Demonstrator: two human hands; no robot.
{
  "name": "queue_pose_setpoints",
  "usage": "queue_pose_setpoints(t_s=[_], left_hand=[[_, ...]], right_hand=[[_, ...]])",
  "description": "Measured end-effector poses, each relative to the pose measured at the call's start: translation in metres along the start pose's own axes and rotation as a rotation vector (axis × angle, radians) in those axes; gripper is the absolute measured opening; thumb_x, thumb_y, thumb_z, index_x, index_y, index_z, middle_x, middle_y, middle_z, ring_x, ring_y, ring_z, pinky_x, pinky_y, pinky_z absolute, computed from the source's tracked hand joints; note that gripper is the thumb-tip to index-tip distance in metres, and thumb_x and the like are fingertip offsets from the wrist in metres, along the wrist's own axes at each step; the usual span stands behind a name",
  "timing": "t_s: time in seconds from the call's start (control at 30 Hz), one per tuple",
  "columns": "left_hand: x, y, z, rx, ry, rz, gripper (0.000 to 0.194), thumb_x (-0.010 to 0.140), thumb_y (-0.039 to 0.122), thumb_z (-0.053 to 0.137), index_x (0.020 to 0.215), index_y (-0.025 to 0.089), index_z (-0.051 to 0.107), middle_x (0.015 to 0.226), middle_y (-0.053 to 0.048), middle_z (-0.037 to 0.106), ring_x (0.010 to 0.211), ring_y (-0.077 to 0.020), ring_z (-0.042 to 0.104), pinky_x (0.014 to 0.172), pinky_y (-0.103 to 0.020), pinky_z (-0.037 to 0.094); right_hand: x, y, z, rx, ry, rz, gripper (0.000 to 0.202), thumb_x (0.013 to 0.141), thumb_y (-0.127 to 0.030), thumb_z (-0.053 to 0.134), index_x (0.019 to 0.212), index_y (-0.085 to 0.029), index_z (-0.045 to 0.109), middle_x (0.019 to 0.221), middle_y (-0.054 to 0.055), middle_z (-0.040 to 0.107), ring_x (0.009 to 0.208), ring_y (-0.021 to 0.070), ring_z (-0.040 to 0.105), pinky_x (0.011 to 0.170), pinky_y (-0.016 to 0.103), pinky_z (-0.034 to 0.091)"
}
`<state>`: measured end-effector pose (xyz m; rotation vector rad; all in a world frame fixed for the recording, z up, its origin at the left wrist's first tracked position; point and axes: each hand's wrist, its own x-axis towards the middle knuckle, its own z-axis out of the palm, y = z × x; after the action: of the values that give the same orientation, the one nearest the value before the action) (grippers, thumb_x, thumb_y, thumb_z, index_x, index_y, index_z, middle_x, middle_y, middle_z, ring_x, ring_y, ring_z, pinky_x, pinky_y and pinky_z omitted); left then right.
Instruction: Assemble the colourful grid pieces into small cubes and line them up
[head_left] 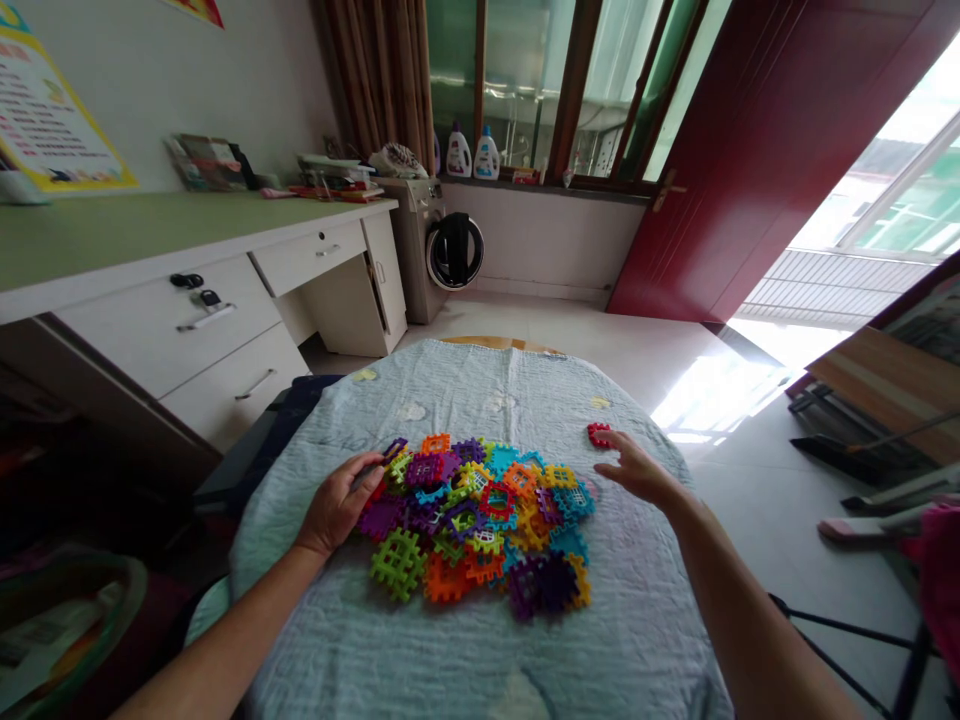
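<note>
From the head view, a heap of bright plastic squares, toothed and latticed, lies on a crinkled, soft-looking cloth that probably limits sliding on the rounded table. The left hand curls at the heap's edge, its grip unclear; the right hand, thumb and finger spread, reaches a red square lying apart, easily accessible

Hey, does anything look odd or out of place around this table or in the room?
Nothing looks spilled or broken. One red piece sits apart from the jumbled pile, at the right hand's fingertips. Beyond the table, the washing machine's round door seems to stand open.
</note>
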<state>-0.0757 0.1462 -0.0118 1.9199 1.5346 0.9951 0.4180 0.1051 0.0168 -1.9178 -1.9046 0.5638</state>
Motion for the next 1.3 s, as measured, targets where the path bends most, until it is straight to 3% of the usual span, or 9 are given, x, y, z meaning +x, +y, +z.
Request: queue_pose_setpoints(t_s=[0.17, 0.33, 0.5, 0.7, 0.83, 0.93, 1.0, 1.13, 1.3], left_hand=[[-0.001, 0.000, -0.001, -0.004, -0.013, -0.004, 0.054, 0.083, 0.062, 0.045, 0.105, 0.018, 0.067, 0.113, -0.008, 0.070, 0.110, -0.0256, 0.063, 0.102, -0.038, 0.047], [-0.001, -0.004, -0.001, 0.003, -0.015, -0.004, 0.055, 0.083, 0.062, 0.044, 0.106, 0.018, 0.068, 0.113, -0.009, 0.070, 0.111, -0.0256, 0.063, 0.103, -0.038, 0.046], [-0.001, -0.011, 0.001, 0.008, -0.002, -0.006, 0.054, 0.084, 0.062, 0.045, 0.107, 0.018, 0.068, 0.114, -0.008, 0.070, 0.112, -0.0254, 0.063, 0.104, -0.038, 0.045], [0.000, -0.008, 0.001, 0.026, 0.014, -0.022, 0.055, 0.083, 0.063, 0.044, 0.104, 0.018, 0.069, 0.111, -0.008, 0.072, 0.108, -0.0260, 0.064, 0.102, -0.037, 0.047], [0.000, -0.007, 0.001, 0.010, 0.007, -0.050, 0.057, 0.083, 0.063, 0.044, 0.104, 0.017, 0.069, 0.111, -0.008, 0.072, 0.108, -0.0262, 0.064, 0.103, -0.037, 0.045], [0.000, -0.009, 0.001, 0.002, 0.002, -0.053, 0.056, 0.083, 0.063, 0.045, 0.104, 0.018, 0.068, 0.112, -0.008, 0.071, 0.110, -0.0259, 0.063, 0.104, -0.036, 0.045], [0.000, -0.009, 0.001, 0.003, 0.008, -0.047, 0.055, 0.083, 0.063, 0.045, 0.105, 0.018, 0.068, 0.112, -0.007, 0.071, 0.110, -0.0256, 0.063, 0.103, -0.036, 0.045], [0.000, -0.010, 0.002, 0.035, 0.020, -0.032, 0.053, 0.083, 0.061, 0.045, 0.104, 0.017, 0.068, 0.111, -0.008, 0.071, 0.109, -0.0255, 0.064, 0.102, -0.036, 0.047], [0.002, -0.014, 0.005, 0.149, -0.010, 0.060, 0.048, 0.083, 0.053, 0.048, 0.111, 0.017, 0.065, 0.114, -0.008, 0.070, 0.108, -0.0246, 0.064, 0.101, -0.037, 0.048]], right_hand=[[-0.040, -0.040, 0.020, 0.047, -0.092, -0.098, 0.048, 0.077, -0.032, 0.061, 0.124, -0.025, 0.058, 0.130, 0.008, 0.057, 0.120, 0.0265, 0.053, 0.101, 0.044, 0.042], [-0.035, -0.054, 0.041, 0.023, 0.059, -0.067, 0.037, 0.084, -0.029, 0.051, 0.119, -0.022, 0.061, 0.125, 0.010, 0.062, 0.119, 0.0272, 0.054, 0.105, 0.047, 0.039], [-0.028, -0.056, 0.055, 0.067, 0.032, -0.059, 0.032, 0.078, -0.027, 0.056, 0.109, -0.021, 0.064, 0.113, 0.010, 0.066, 0.107, 0.0264, 0.059, 0.099, 0.043, 0.043], [-0.033, -0.058, 0.051, 0.214, 0.011, -0.135, 0.028, 0.070, -0.015, 0.052, 0.093, -0.021, 0.066, 0.101, 0.006, 0.065, 0.097, 0.0207, 0.061, 0.092, 0.036, 0.046], [-0.036, -0.066, 0.040, 0.262, -0.092, -0.230, 0.029, 0.068, -0.013, 0.053, 0.091, -0.022, 0.067, 0.102, 0.005, 0.066, 0.098, 0.0209, 0.060, 0.095, 0.037, 0.043], [-0.038, -0.071, 0.037, 0.248, -0.118, -0.226, 0.019, 0.072, -0.019, 0.056, 0.087, -0.022, 0.067, 0.098, 0.004, 0.067, 0.096, 0.0214, 0.060, 0.094, 0.038, 0.043], [-0.037, -0.071, 0.041, 0.230, -0.054, -0.188, 0.012, 0.076, -0.026, 0.057, 0.084, -0.022, 0.066, 0.101, 0.006, 0.067, 0.098, 0.0225, 0.060, 0.095, 0.039, 0.042], [-0.030, -0.073, 0.058, 0.111, 0.108, -0.107, 0.022, 0.084, -0.036, 0.055, 0.097, -0.023, 0.067, 0.111, 0.007, 0.068, 0.110, 0.0263, 0.056, 0.100, 0.044, 0.036], [-0.021, -0.086, 0.077, -0.025, 0.071, -0.085, 0.030, 0.088, -0.027, 0.047, 0.113, -0.025, 0.065, 0.111, 0.006, 0.069, 0.110, 0.0260, 0.055, 0.097, 0.042, 0.035]])
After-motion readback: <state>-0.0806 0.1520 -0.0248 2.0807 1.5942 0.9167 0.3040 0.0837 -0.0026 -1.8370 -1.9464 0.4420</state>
